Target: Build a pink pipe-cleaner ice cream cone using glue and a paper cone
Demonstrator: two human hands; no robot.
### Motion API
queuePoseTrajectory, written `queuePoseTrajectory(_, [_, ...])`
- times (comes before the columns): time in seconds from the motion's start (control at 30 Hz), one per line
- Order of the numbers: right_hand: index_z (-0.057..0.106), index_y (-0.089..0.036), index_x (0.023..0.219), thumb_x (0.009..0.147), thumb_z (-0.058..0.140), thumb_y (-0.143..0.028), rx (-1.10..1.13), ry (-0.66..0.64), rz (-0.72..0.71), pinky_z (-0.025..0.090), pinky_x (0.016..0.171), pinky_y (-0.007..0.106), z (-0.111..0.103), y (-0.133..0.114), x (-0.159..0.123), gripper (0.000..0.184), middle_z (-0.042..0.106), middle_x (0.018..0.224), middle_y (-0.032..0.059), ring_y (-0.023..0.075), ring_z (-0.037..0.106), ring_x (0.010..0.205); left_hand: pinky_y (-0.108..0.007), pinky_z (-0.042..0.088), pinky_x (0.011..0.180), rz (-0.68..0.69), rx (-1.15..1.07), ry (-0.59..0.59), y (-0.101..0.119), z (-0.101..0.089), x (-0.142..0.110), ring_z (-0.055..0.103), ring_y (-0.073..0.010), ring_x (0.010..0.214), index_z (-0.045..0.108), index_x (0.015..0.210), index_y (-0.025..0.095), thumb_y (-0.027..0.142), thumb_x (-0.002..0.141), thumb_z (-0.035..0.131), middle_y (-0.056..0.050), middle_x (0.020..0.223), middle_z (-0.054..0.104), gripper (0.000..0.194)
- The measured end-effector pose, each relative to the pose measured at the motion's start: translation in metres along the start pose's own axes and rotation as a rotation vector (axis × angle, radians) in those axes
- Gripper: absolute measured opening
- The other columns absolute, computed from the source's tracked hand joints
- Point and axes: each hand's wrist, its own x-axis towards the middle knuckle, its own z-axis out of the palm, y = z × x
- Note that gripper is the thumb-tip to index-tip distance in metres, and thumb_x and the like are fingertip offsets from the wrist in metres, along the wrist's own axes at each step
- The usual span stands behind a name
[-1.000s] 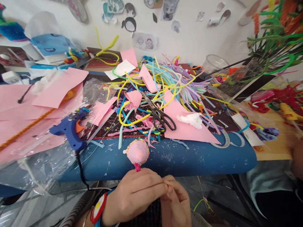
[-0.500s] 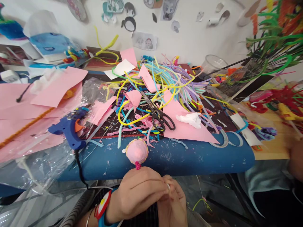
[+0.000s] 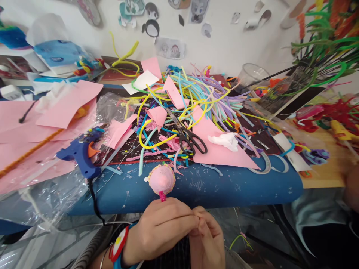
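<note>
My left hand (image 3: pixel 162 228) is closed around the pink stem of a round pink fuzzy flower (image 3: pixel 162 179) with a yellow-speckled rim, holding it upright in front of the blue table edge (image 3: pixel 224 190). My right hand (image 3: pixel 207 239) is pinched against the left hand's fingertips, low in view; what it pinches is too small to make out. A red, white and yellow wristband (image 3: pixel 119 244) sits on my left wrist. Both hands are below the table edge, close to my body.
A blue glue gun (image 3: pixel 81 153) lies left with its black cord hanging down. Black scissors (image 3: pixel 187 138) rest on a heap of coloured pipe cleaners (image 3: pixel 196 97) and pink paper pieces (image 3: pixel 218 149). A clear cup (image 3: pixel 252 76) stands behind. Another person's sleeve (image 3: pixel 322 213) is at right.
The hands and the pink flower shifted only slightly; the pinching fingers moved a little against each other. Nothing on the table moved.
</note>
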Motion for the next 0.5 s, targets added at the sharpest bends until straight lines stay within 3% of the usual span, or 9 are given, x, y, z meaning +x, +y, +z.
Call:
queuePoseTrajectory(0.17, [0.077, -0.029, 0.088, 0.09, 0.069, -0.034, -0.076, 0.005, -0.057, 0.05, 0.075, 0.028, -0.0016, 0.001, 0.0003, 0.01, 0.065, 0.082, -0.0014, 0.0135, 0.06, 0.077, -0.027, 0.056, 0.071, 0.002, -0.03, -0.018, -0.0017, 0.0025, -0.0017, 0.067, -0.0169, 0.08, 0.067, 0.105, 0.006, 0.005, 0.095, 0.054, -0.009, 0.088, 0.071, 0.016])
queuePoseTrajectory(0.4, [0.077, -0.028, 0.085, 0.088, 0.071, -0.035, -0.035, 0.014, -0.008, 0.049, 0.075, 0.029, -0.0013, 0.0047, -0.0023, 0.01, 0.065, 0.081, 0.0002, 0.0159, 0.06, 0.08, -0.026, 0.055, 0.067, -0.074, 0.004, -0.107, 0.0017, -0.001, 0.0037, 0.063, -0.0163, 0.073, 0.064, 0.093, 0.012, 0.009, 0.098, 0.048, -0.007, 0.079, 0.069, 0.017])
queuePoseTrajectory(0.5, [0.078, -0.027, 0.083, 0.088, 0.072, -0.037, 0.038, 0.003, 0.042, 0.049, 0.073, 0.027, 0.002, 0.0037, -0.0014, 0.012, 0.065, 0.081, -0.0009, 0.0131, 0.059, 0.075, -0.024, 0.056, 0.069, -0.119, -0.032, -0.066, 0.0023, -0.0009, 0.0053, 0.065, -0.0156, 0.073, 0.063, 0.094, 0.014, 0.011, 0.097, 0.053, -0.006, 0.079, 0.071, 0.012])
